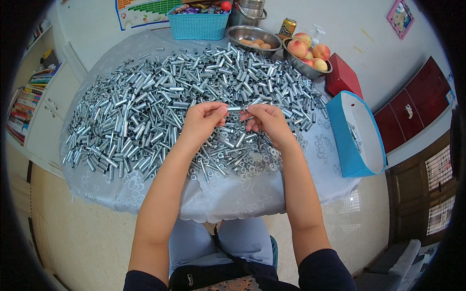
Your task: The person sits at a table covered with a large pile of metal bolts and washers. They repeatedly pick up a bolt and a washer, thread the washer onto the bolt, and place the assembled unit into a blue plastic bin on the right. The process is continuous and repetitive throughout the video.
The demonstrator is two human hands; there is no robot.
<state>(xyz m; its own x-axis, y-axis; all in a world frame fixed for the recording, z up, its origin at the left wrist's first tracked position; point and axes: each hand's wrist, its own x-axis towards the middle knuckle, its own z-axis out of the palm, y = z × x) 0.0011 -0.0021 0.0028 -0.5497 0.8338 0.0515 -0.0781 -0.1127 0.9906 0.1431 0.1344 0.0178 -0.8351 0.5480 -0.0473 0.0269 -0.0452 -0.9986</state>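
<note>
The left hand (pixel 203 119) and the right hand (pixel 264 120) are meeting over the near edge of the tube heap (pixel 184 97), and between them they are pinching one short metal tube (pixel 237 108) level, end to end. Each grip is closing on that tube with thumb and fingertips, the remaining fingers curling under, which looks like a way of keeping both ends reachable at once. The tube is hanging in the air just above the heap rather than resting on it.

Directly below the hands, on the near side of the heap, a scatter of small washers (pixel 252 162) is lying flat, close enough to be picked from without stretching. The heap itself is spreading across most of the round worktop (pixel 228 199), which is wearing a pale, patterned cloth that drapes over its edge.

Beyond the heap, at the far rim, a turquoise basket (pixel 196 24) is standing beside a steel bowl (pixel 253 35); right of that, a second bowl is holding peaches (pixel 308 51), with a drink can (pixel 287 26) behind it. To the right of the heap a red box (pixel 343 75) and an open blue-sided container (pixel 357 133) are sitting at the rim, the container nearly bare inside apart from a few small metal parts.

Left of the heap, off the worktop, white cabinets with stacked books (pixel 26 102) are lining the wall. The floor below is pale.
</note>
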